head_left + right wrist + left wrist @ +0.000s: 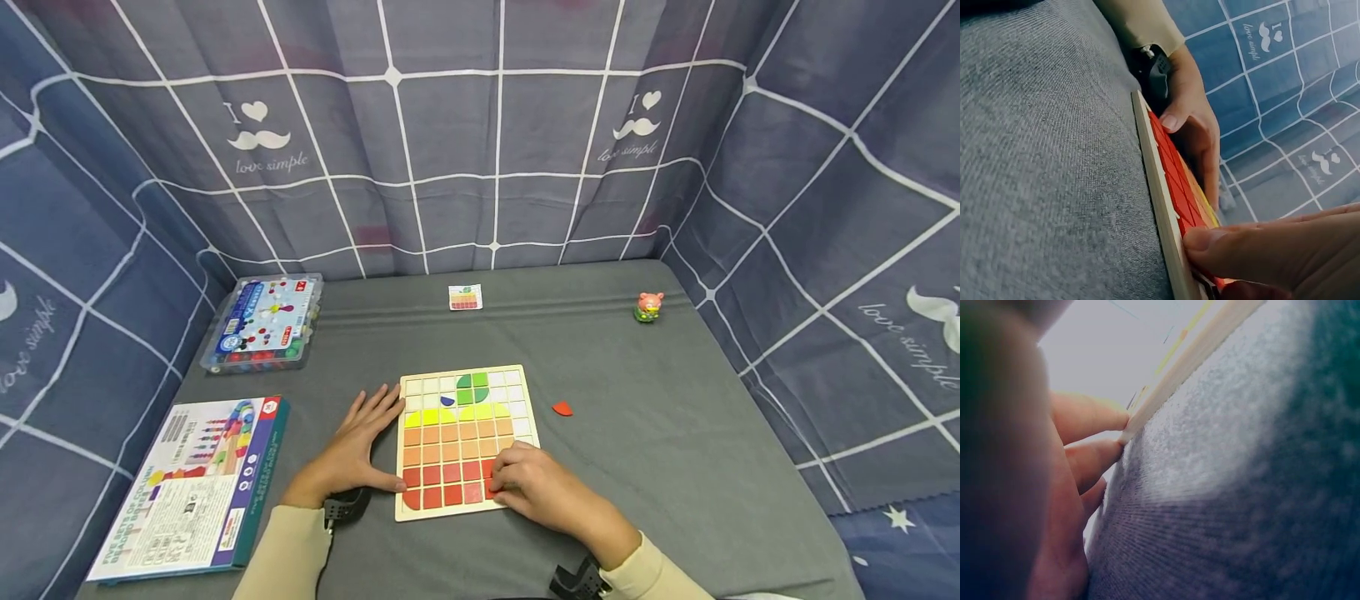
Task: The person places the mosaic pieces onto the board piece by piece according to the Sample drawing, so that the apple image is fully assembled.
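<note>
The right hand (pixel 536 487) rests on the near right corner of the wooden puzzle board (pixel 466 442), its grip curled, fingertips (pixel 1210 240) pressing a red tile (pixel 491 487) in the bottom rows. The left hand (pixel 358 450) lies flat and spread against the board's left edge, touching it. The board sits near the middle of the grey table (pixel 675 450). A loose red piece (pixel 562 408) lies just right of it. Farther left are a game box (pixel 197 487) and a plastic case (pixel 264 323); a pattern card (pixel 465 297) and a pig toy (pixel 648 307) stand far off.
</note>
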Demonstrator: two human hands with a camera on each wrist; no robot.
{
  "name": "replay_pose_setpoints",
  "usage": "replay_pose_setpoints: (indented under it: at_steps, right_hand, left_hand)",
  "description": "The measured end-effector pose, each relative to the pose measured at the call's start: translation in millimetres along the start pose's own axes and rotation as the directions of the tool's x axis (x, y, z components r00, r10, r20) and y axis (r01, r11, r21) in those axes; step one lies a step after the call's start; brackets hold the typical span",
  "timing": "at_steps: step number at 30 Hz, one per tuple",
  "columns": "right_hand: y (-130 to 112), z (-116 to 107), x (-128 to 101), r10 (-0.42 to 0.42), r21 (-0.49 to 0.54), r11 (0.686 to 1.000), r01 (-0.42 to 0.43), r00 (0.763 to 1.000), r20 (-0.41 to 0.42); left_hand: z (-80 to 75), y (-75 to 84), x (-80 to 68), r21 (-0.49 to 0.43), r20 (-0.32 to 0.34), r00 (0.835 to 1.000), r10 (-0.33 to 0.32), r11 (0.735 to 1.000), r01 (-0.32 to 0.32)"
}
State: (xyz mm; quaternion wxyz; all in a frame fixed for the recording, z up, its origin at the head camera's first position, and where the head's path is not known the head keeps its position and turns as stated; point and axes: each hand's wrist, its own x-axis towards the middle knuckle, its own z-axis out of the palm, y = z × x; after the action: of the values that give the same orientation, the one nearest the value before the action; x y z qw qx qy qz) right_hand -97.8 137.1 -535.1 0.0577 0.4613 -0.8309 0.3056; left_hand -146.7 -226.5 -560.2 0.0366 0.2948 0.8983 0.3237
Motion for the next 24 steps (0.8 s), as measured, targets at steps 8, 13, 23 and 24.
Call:
replay_pose_setpoints:
  at_steps: [8, 13, 23, 24]
  right_hand:
    - [7, -5, 1, -0.006, 0.034, 0.999, 0.009, 0.997, -0.083]
    - [36, -35, -8, 0.185, -0.051, 0.979, -0.199, 0.962, -0.200]
    - [73, -59, -19, 0.697, -0.080, 0.689, -0.720, 0.688, -0.202]
    - [74, -57, -19, 0.692, -0.078, 0.692, -0.717, 0.691, -0.209]
  left_hand:
    - [-2.7, 1.5, 0.0, 0.011, 0.021, 0.999, -0.032, 0.999, 0.032]
    - [-0.6, 2.6, 1.0, 0.006, 0.011, 1.000, -0.020, 1.000, 0.020]
    - [-0.5, 3.3, -1.1, 0.004, 0.003, 1.000, -0.021, 1.000, 0.021]
    - [-0.6, 3.5, -0.7, 0.002, 0.000, 1.000, -0.018, 1.000, 0.018]
